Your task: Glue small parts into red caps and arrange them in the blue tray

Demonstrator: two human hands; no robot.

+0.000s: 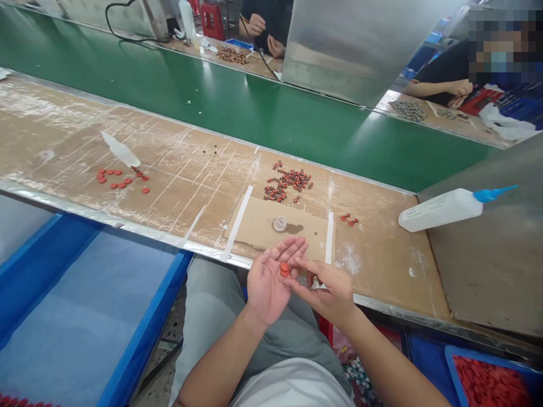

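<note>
My left hand (pixel 271 282) is turned palm up, its fingers stretched out and slightly cupped. Two or so small red discs (pixel 284 269) rest on that palm, overlapping. My right hand (pixel 331 285) comes in from the right, thumb and index fingertips apart beside the discs; whether they touch them I cannot tell. Just beyond the hands, a small clear cup (pixel 280 223) stands on a taped cardboard sheet (pixel 254 220) beside a dark wet stain. Behind it lies a pile of small red and dark parts (pixel 292 180). A few similar parts (pixel 350 220) lie to the right.
Loose red discs (pixel 121 183) lie left on the table beside a white bottle-shaped piece (pixel 121 150). A blue-tipped bottle (pixel 445 209) lies tilted at the right metal wall. A green belt (pixel 212 96) runs behind. A tray of red pieces (pixel 487 379) sits lower right. Two people work opposite.
</note>
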